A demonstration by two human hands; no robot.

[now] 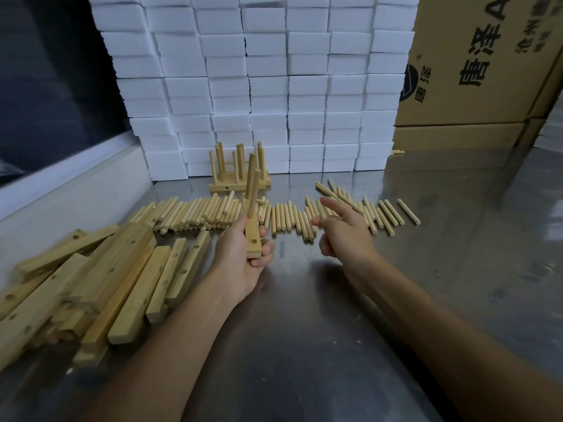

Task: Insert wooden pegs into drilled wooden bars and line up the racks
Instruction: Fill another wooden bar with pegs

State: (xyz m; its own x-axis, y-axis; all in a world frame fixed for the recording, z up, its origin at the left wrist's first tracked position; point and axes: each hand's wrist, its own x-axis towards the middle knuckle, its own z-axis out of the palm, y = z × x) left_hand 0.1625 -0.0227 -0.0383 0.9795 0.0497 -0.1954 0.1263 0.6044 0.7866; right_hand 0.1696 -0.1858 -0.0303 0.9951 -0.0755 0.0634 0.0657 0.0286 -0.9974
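Two pegs [253, 184] stand in left hand's [243, 257] gripped bar [252, 236]; right hand [344, 229] fingers spread above loose pegs [289, 216].

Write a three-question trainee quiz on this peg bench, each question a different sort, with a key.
1. True or false: the left hand grips a drilled pale wooden bar that already carries upright round wooden pegs.
2. Multiple choice: the right hand is A) gripping a peg, B) holding nothing, fingers loose, above the row of loose wooden pegs, C) resting on the cardboard box.
3. Fill in: the finished wooden peg racks stand in front of a wall of white ____ blocks.

Key: 1 true; 2 B; 3 foam.
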